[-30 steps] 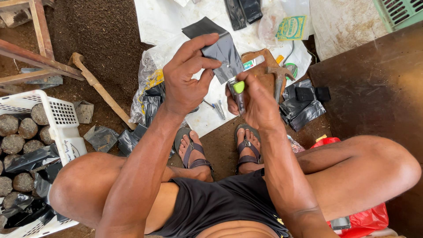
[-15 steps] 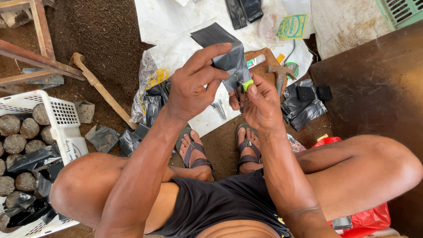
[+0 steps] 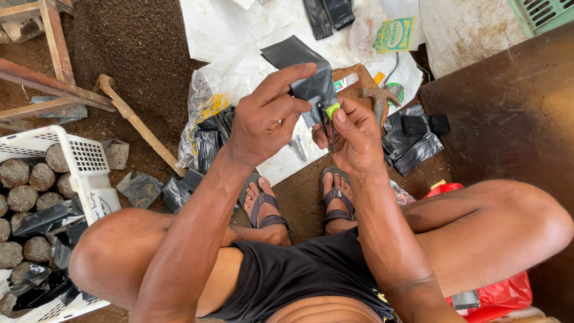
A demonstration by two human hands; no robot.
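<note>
My left hand (image 3: 266, 122) pinches the black plastic bag (image 3: 305, 75) while my right hand (image 3: 353, 137) grips a green-handled tool (image 3: 330, 113); a slip could tear it.

Seated with knees spread toward nine and three o'clock, the person raises both forearms from the lap toward twelve o'clock, hands meeting just above the sandalled feet. The left hand (image 3: 266, 122) stretches its index finger toward one o'clock, thumb and remaining fingers curled in a pinch. The right hand (image 3: 353, 140), just beside it, closes with its thumb pressing toward eleven o'clock.
</note>
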